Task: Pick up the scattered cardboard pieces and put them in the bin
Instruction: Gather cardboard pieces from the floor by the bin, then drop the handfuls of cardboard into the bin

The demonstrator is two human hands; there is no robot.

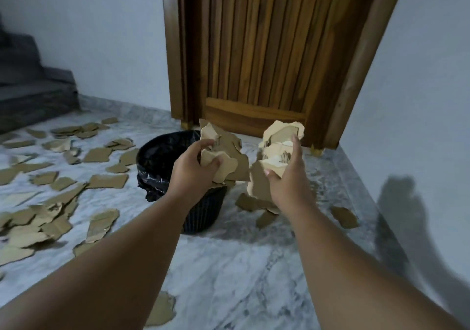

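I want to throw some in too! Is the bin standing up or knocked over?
Standing up. The bin sits on its base on the floor, its bag-lined rim facing upward.

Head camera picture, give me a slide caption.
Left hand and right hand each hold torn cardboard by the black bin; more pieces litter the floor.

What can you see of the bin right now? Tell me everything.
The bin is a round, dark basket with a ribbed wall, standing upright on the marble floor just before the wooden door. A black plastic liner is folded over its rim and hangs bunched at the left. Its inside is too dark to read. The left hand, gripping cardboard pieces, hides part of its rim.
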